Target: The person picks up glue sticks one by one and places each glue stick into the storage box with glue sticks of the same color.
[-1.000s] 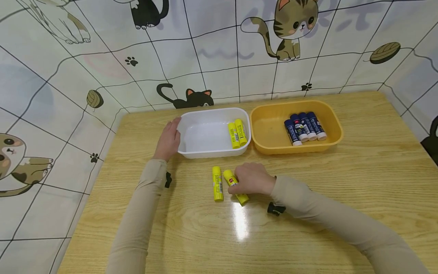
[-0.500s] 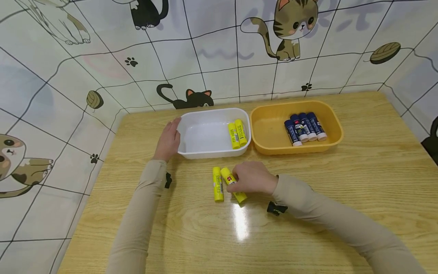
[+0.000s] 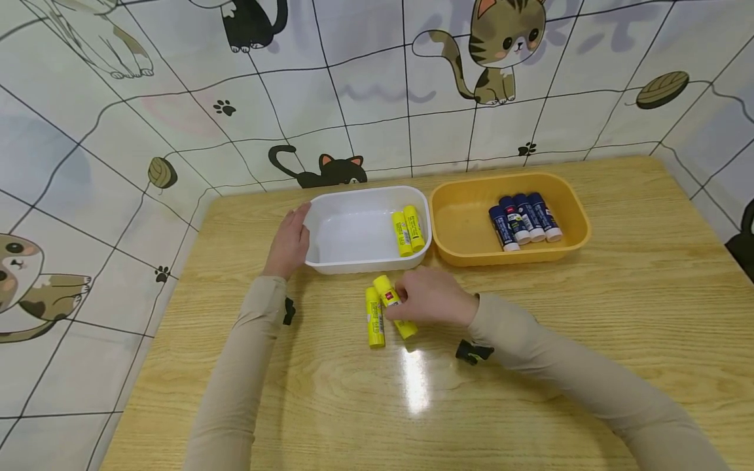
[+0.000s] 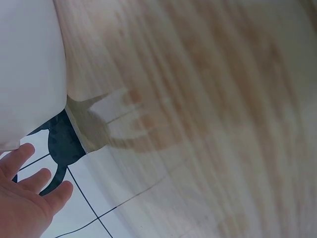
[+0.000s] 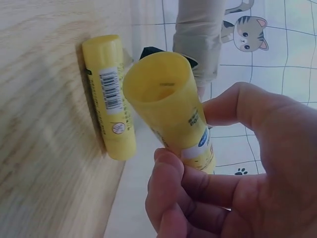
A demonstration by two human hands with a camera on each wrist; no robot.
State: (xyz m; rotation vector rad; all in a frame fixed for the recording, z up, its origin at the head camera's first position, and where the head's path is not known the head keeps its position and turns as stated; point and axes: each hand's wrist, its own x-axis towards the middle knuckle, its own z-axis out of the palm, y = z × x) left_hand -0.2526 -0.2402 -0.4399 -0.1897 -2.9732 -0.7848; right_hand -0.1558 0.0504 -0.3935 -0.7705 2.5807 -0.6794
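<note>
My right hand (image 3: 436, 297) pinches a yellow glue stick (image 3: 385, 288) between thumb and fingers, tilted and a little above the table in the right wrist view, its hollow end facing the camera. Just left of it, a second yellow glue stick (image 3: 374, 322) lies on the table. At the left end of a white plastic tray (image 3: 347, 265), my left hand (image 3: 287, 243) rests with fingers extended against the rim. Two yellow glue sticks (image 3: 402, 234) lie side by side at the right end of that tray.
An orange-yellow tray (image 3: 512, 260) stands right against the white one, with several dark blue glue sticks (image 3: 514, 221) toward its right side. Both are on a wooden table (image 3: 642, 275) enclosed by cat-printed walls (image 3: 377, 98) at the back and sides.
My right hand has moved slightly forward and left with the glue stick, bringing it up beside the one lying on the table. The left hand has stayed at the white tray.
</note>
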